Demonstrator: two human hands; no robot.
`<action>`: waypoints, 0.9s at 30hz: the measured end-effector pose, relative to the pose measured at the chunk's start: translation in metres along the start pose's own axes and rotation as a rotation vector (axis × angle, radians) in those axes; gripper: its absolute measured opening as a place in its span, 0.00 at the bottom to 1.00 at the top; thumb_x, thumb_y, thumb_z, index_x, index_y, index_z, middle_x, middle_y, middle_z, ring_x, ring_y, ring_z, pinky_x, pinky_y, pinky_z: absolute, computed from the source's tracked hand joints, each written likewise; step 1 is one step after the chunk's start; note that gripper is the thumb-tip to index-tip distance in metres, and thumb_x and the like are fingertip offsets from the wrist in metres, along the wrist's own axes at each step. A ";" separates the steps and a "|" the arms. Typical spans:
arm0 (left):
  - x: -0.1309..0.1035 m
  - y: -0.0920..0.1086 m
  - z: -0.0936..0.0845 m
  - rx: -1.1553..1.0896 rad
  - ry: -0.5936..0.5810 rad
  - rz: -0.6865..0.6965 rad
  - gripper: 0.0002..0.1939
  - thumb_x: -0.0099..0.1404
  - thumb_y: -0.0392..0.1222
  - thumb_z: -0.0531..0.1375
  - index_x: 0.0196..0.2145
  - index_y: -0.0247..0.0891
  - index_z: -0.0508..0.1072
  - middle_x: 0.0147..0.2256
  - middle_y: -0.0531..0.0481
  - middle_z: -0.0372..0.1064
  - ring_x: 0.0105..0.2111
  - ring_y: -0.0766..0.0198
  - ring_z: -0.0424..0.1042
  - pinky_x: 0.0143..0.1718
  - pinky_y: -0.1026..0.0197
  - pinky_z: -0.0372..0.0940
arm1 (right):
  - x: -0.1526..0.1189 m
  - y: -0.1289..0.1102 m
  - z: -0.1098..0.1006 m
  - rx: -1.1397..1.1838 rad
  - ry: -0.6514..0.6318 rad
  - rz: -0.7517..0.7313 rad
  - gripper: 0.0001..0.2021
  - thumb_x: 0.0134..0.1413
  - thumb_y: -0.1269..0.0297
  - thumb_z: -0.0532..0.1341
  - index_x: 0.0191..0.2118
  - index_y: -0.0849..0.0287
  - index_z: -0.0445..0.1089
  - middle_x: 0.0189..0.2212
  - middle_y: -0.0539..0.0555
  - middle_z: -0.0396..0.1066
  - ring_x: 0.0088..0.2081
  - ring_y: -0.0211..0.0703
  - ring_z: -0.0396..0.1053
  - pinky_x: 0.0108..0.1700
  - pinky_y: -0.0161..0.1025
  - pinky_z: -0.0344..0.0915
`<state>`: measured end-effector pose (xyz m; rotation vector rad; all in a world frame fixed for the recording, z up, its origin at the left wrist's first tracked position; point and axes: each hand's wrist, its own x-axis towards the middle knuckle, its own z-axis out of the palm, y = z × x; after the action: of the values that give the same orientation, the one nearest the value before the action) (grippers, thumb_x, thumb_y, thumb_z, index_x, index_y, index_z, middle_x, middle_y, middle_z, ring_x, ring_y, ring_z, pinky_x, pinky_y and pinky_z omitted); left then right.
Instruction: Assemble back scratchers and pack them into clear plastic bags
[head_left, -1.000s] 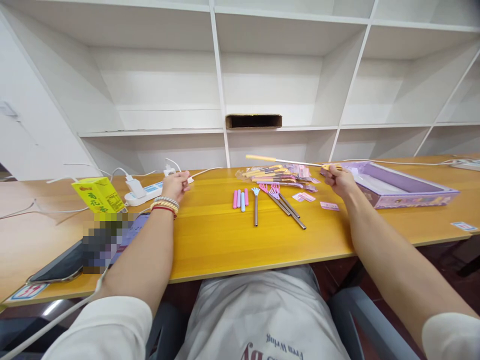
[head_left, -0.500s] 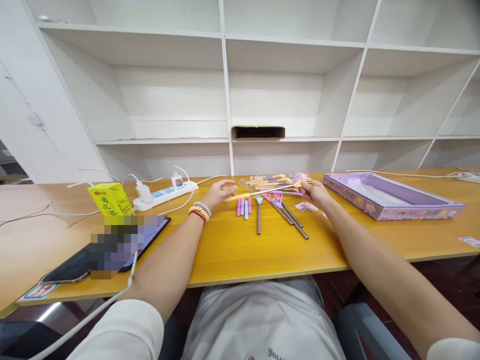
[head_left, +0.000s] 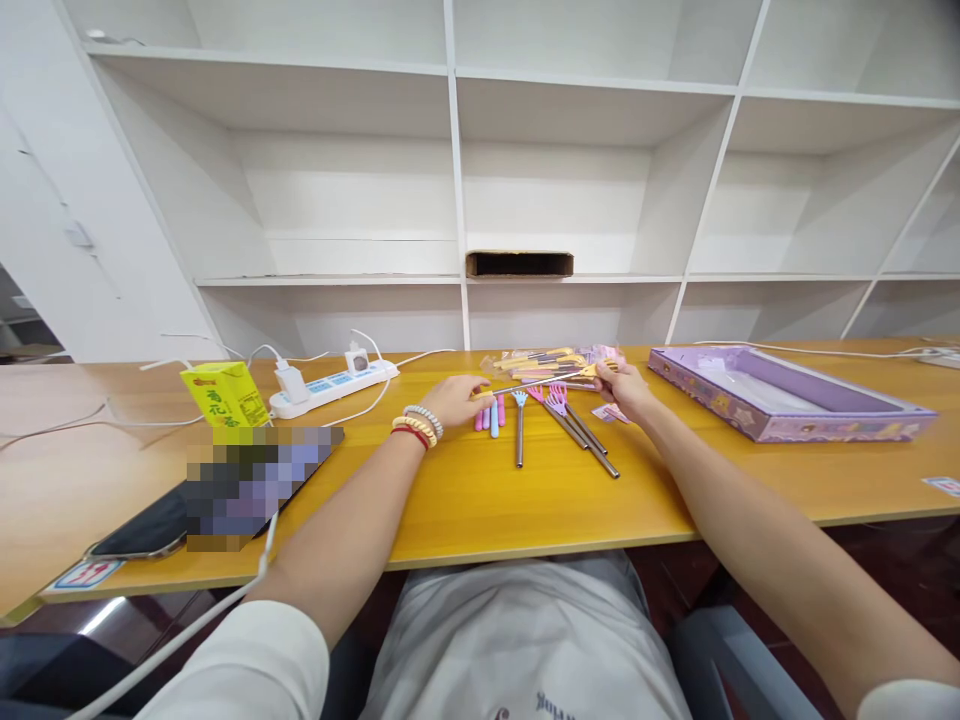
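Note:
Between my hands a yellow back scratcher [head_left: 534,382] with a thin metal rod is stretched out over the table. My left hand [head_left: 456,401] is closed on its yellow handle end, and my right hand [head_left: 624,387] grips the yellow head end. Below it lie several pink, purple and blue handles [head_left: 494,418]. Right of these rest a back scratcher with a blue claw head [head_left: 520,430] and several with pink and purple claws [head_left: 558,403], their metal tubes pointing toward me. Behind my hands are more yellow back scratchers in clear plastic packaging [head_left: 546,358].
An open purple box [head_left: 795,425] stands at the right. On the left are a yellow drink carton [head_left: 223,394], a white power strip [head_left: 337,388] with cables, and dark phone-like devices [head_left: 142,525]. White shelves [head_left: 555,190] rise behind, holding a flat cardboard box [head_left: 519,264].
My left hand has moved right and closed on the yellow handle, where its fingers were looser before. My right hand keeps hold of the head end, almost unmoved.

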<state>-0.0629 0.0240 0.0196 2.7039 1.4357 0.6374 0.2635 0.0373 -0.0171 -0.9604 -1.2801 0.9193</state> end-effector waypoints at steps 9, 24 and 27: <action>0.003 0.033 -0.009 0.218 -0.019 -0.173 0.35 0.64 0.64 0.37 0.26 0.41 0.75 0.26 0.44 0.73 0.32 0.54 0.73 0.34 0.57 0.61 | -0.004 -0.018 0.005 0.010 -0.039 -0.063 0.24 0.41 0.43 0.64 0.19 0.59 0.56 0.12 0.46 0.56 0.14 0.28 0.46 0.14 0.31 0.41; -0.001 -0.038 -0.036 0.414 0.032 -0.455 0.36 0.65 0.59 0.36 0.35 0.35 0.79 0.40 0.35 0.74 0.42 0.48 0.72 0.41 0.54 0.60 | 0.006 -0.031 -0.070 0.266 0.488 -0.155 0.17 0.51 0.63 0.64 0.22 0.59 0.55 0.13 0.42 0.50 0.16 0.27 0.49 0.14 0.25 0.42; 0.001 -0.040 -0.039 0.487 0.089 -0.438 0.31 0.65 0.52 0.40 0.32 0.33 0.79 0.37 0.35 0.75 0.41 0.47 0.72 0.42 0.52 0.57 | 0.006 -0.033 -0.073 0.252 0.613 -0.159 0.15 0.57 0.67 0.58 0.22 0.59 0.54 0.12 0.43 0.49 0.15 0.28 0.47 0.14 0.27 0.42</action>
<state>-0.1086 0.0410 0.0479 2.5289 2.3760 0.4229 0.3373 0.0275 0.0131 -0.8370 -0.6886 0.5779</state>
